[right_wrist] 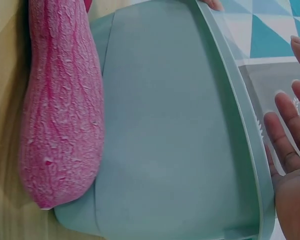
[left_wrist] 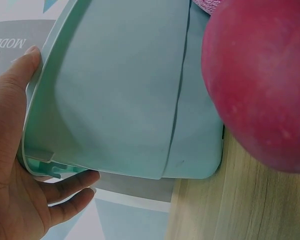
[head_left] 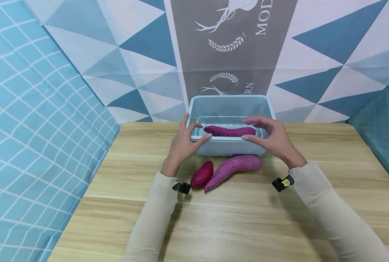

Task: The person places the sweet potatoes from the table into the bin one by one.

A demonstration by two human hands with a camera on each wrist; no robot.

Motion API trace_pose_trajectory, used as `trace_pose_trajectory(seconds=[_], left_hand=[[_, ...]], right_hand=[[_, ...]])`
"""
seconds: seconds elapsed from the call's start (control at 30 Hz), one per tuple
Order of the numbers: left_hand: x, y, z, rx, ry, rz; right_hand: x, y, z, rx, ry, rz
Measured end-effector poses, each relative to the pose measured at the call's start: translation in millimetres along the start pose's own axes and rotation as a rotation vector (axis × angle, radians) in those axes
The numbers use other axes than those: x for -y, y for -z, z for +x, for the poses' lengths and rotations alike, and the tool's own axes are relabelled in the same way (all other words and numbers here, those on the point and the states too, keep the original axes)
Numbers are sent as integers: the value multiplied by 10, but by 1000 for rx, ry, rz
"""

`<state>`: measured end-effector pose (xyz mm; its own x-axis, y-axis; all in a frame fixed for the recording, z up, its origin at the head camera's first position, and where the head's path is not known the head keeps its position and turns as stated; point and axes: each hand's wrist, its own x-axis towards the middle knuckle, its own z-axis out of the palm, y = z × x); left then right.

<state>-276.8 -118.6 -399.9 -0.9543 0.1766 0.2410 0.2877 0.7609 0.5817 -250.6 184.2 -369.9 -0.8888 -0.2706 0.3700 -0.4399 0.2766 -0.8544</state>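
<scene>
A light blue plastic bin (head_left: 231, 147) stands on the wooden table with a long purple vegetable (head_left: 230, 131) lying in it. At the bin's left front corner is my left hand (head_left: 182, 145), thumb by the front rim and fingers spread about the corner. My right hand (head_left: 274, 140) hovers at the right front corner, thumb and fingers apart, nothing between them. In front of the bin lie a curved, wrinkled, pinkish-purple vegetable (head_left: 235, 169) and a smooth, dark red, oval one (head_left: 202, 175). The wrinkled one (right_wrist: 65, 110) looms large in the right wrist view.
The wooden table (head_left: 233, 225) reaches the patterned backdrop (head_left: 142, 72) behind the bin. Blue gridded cloth (head_left: 43, 120) hangs along the left side, and teal cloth (head_left: 384, 123) along the right. Small black wrist cameras sit under both sleeves.
</scene>
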Motion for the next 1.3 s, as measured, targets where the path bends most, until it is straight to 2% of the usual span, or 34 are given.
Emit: trace_pose_trajectory(seconds=[0.3, 0.63, 0.77, 0.93, 1.13, 1.3], left_hand=[[2, 4, 4, 0, -7, 2], [26, -8, 13, -1, -9, -4], [27, -5, 11, -1, -8, -2], [23, -4, 13, -8, -8, 6], [12, 3, 12, -3, -1, 0], [15, -6, 7, -2, 0, -5]], right_hand=[[37, -17, -164, 16, 24, 53], [70, -131, -285, 61, 113, 139], [5, -166, -365, 65, 87, 130], [-106, -197, -458, 110, 21, 87], [-263, -237, -498, 162, 6, 50], [-384, -263, -530, 191, -64, -11]])
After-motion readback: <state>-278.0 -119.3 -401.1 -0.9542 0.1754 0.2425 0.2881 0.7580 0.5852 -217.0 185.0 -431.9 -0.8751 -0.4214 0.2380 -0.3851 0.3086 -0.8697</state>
